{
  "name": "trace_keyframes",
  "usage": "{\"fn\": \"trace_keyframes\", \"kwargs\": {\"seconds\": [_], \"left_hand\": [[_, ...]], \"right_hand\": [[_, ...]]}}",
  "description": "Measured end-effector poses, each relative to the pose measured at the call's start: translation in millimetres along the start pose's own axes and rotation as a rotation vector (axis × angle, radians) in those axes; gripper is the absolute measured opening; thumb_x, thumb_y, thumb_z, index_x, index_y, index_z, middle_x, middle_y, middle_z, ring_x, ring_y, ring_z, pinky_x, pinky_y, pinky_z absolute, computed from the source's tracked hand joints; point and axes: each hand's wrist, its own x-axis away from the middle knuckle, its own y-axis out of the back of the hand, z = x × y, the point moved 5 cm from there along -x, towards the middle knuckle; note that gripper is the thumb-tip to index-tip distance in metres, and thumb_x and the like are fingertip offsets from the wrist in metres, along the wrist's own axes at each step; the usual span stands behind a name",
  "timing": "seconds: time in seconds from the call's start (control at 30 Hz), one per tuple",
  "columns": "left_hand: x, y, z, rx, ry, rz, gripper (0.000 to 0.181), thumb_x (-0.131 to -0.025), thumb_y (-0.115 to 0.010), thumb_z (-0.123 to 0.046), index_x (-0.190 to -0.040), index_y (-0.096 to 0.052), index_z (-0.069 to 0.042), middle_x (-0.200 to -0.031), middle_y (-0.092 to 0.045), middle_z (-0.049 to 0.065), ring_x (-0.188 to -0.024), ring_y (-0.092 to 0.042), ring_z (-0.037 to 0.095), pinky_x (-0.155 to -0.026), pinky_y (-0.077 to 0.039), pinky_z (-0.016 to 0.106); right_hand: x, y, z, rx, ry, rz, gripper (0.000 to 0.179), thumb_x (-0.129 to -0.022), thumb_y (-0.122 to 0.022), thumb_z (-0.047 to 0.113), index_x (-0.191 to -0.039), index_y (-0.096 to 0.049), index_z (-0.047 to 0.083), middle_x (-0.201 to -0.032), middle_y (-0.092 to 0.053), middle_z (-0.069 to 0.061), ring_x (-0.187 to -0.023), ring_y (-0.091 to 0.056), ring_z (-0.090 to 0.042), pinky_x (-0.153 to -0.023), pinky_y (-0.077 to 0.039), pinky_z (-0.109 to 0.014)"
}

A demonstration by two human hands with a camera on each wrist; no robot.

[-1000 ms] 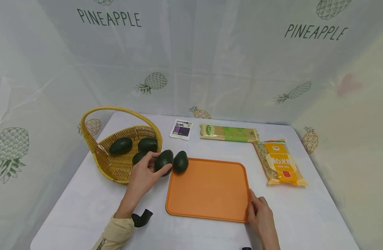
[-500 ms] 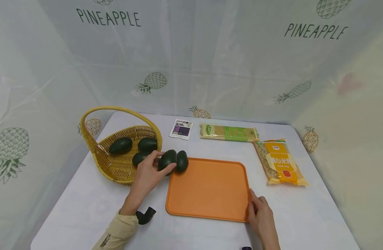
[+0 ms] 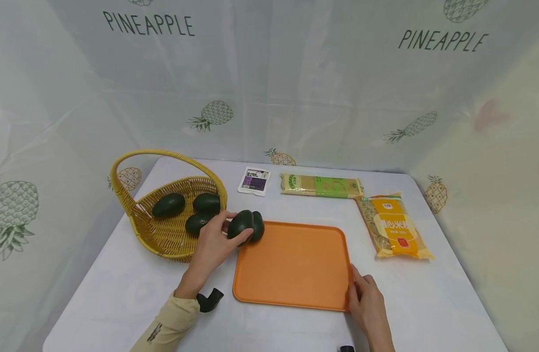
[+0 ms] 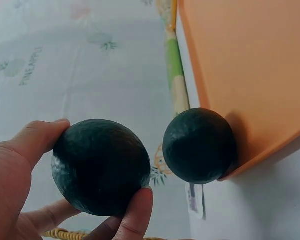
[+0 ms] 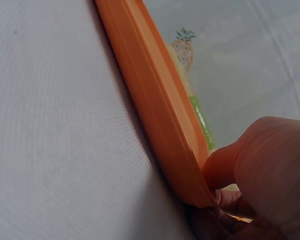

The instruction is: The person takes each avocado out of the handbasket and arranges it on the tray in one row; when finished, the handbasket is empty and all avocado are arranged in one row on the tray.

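1 avocado [image 3: 239,224]: left hand [image 3: 214,242] pinches it by the tray's [image 3: 296,266] far-left corner; right hand [image 3: 367,301] grips the right edge, probably for steadiness.

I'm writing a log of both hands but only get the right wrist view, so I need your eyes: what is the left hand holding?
Observer: The left hand grips a dark green avocado between thumb and fingers.

Operator: Thanks. Is there another one close to it?

Observer: Yes, a second avocado sits at the far left corner of the orange tray; the left wrist view shows a gap between the two.

Operator: And what is to the left of the tray?

Observer: A yellow wicker basket, with three avocados showing inside it.
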Motion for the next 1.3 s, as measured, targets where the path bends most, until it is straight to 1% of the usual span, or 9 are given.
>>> {"fn": "trace_keyframes", "kwargs": {"seconds": [0.23,0.4,0.53,0.63,0.77,0.9,1.03,1.17,1.3], "left_hand": [[-2.9,-5.1,-7.3,-0.006,-0.011,0.007,0.061,-0.088,-0.089,-0.043,-0.133,-0.068,-0.009,-0.11,-0.072,0.014,-0.099,-0.067,0.03,-0.085,-0.056,0.041],[-2.6,-8.6,-8.8,-0.015,-0.01,0.011,0.059,-0.088,-0.089,-0.042,-0.132,-0.068,-0.009,-0.11,-0.072,0.014,-0.099,-0.066,0.029,-0.084,-0.057,0.041],[-4.1,-11.4,-12.3,-0.02,-0.04,0.006,0.058,-0.088,-0.089,-0.04,-0.131,-0.068,-0.008,-0.107,-0.07,0.014,-0.098,-0.064,0.03,-0.082,-0.055,0.039],[-5.1,-13.9,-17.2,-0.027,-0.058,0.005,0.057,-0.089,-0.088,-0.039,-0.131,-0.068,-0.007,-0.107,-0.069,0.015,-0.098,-0.063,0.031,-0.082,-0.056,0.04],[-5.8,-17.6,-22.0,-0.033,-0.058,0.016,0.058,-0.089,-0.088,-0.04,-0.132,-0.068,-0.008,-0.109,-0.068,0.016,-0.099,-0.061,0.03,-0.084,-0.056,0.043],[-7.9,-20.5,-27.0,-0.038,-0.065,0.036,0.059,-0.089,-0.088,-0.042,-0.133,-0.067,-0.01,-0.11,-0.068,0.015,-0.099,-0.059,0.03,-0.083,-0.054,0.042],[-9.1,-23.6,-32.2,-0.045,-0.075,0.055,0.059,-0.09,-0.088,-0.041,-0.135,-0.067,-0.01,-0.114,-0.068,0.017,-0.101,-0.06,0.03,-0.086,-0.057,0.045],[-9.0,-26.5,-35.4,-0.034,-0.079,0.062,0.058,-0.09,-0.088,-0.041,-0.134,-0.068,-0.011,-0.117,-0.069,0.017,-0.103,-0.062,0.031,-0.09,-0.059,0.048],[-9.0,-29.5,-38.2,-0.023,-0.091,0.061,0.057,-0.089,-0.088,-0.041,-0.133,-0.068,-0.011,-0.116,-0.07,0.016,-0.102,-0.063,0.031,-0.088,-0.058,0.048]], "right_hand": [[0.5,1.1,0.0,-0.002,0.027,-0.013,0.054,-0.104,-0.057,0.003,-0.158,-0.048,-0.001,-0.095,-0.052,-0.012,-0.078,-0.048,-0.019,-0.061,-0.036,-0.024],[2.5,0.8,0.4,-0.006,0.038,-0.004,0.054,-0.104,-0.057,0.003,-0.157,-0.049,-0.001,-0.094,-0.051,-0.011,-0.077,-0.047,-0.018,-0.061,-0.036,-0.024],[2.8,1.3,1.0,-0.004,0.04,-0.004,0.054,-0.104,-0.058,0.004,-0.157,-0.049,-0.002,-0.094,-0.05,-0.01,-0.077,-0.047,-0.018,-0.061,-0.036,-0.024],[2.7,1.6,0.4,-0.003,0.031,-0.006,0.054,-0.104,-0.058,0.004,-0.157,-0.049,-0.001,-0.094,-0.05,-0.01,-0.078,-0.047,-0.018,-0.061,-0.036,-0.024],[2.1,2.4,0.9,-0.003,0.034,-0.02,0.054,-0.104,-0.058,0.004,-0.157,-0.049,0.0,-0.095,-0.051,-0.01,-0.078,-0.047,-0.018,-0.062,-0.036,-0.024],[1.4,3.3,2.4,-0.004,0.047,-0.028,0.054,-0.104,-0.058,0.005,-0.157,-0.05,0.001,-0.094,-0.051,-0.01,-0.078,-0.046,-0.018,-0.062,-0.036,-0.024],[1.5,3.8,2.1,-0.006,0.042,-0.025,0.053,-0.104,-0.058,0.005,-0.157,-0.05,0.001,-0.094,-0.051,-0.011,-0.078,-0.046,-0.018,-0.062,-0.036,-0.024],[1.2,3.4,2.2,-0.005,0.044,-0.019,0.053,-0.105,-0.057,0.005,-0.157,-0.05,0.0,-0.095,-0.051,-0.011,-0.078,-0.047,-0.018,-0.062,-0.036,-0.025],[2.0,3.4,2.9,-0.003,0.043,-0.015,0.053,-0.105,-0.057,0.005,-0.157,-0.05,0.0,-0.095,-0.051,-0.011,-0.078,-0.047,-0.018,-0.062,-0.036,-0.024]]}}
